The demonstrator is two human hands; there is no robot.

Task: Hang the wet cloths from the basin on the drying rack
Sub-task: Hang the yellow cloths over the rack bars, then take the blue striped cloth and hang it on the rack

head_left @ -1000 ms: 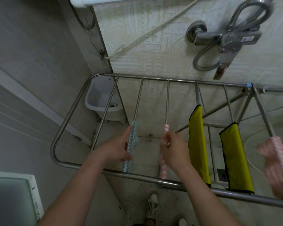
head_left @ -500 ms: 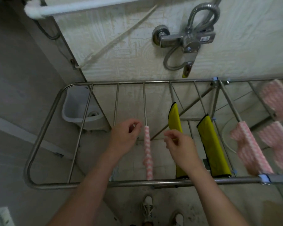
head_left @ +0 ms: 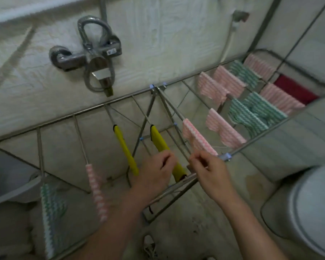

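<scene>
The steel drying rack (head_left: pixel 94 107) spans the view. On its left wing hang a green-striped cloth (head_left: pixel 52 207), a pink-striped cloth (head_left: pixel 96 186) and two yellow cloths (head_left: pixel 125 147) (head_left: pixel 159 140). More pink-striped cloths (head_left: pixel 199 139) (head_left: pixel 225 132), green-striped cloths (head_left: pixel 251 113) and a red cloth (head_left: pixel 296 91) cover the right wing. My left hand (head_left: pixel 154 175) hovers over the near end of the right yellow cloth, fingers loosely curled, holding nothing. My right hand (head_left: pixel 208 171) is beside it at the rack's front rail, below a pink cloth, also empty. The pale basin (head_left: pixel 11 186) sits low at the left.
A metal tap with a coiled hose (head_left: pixel 90 53) is fixed to the textured wall behind the rack. A white toilet (head_left: pixel 308 212) stands at the right. My shoes (head_left: pixel 148 248) show on the stained floor under the rack.
Both hands have let go of the pink-striped cloth, which stays hanging on its rod. They have moved right toward the rack's centre, and my view has swung right to the full right wing.
</scene>
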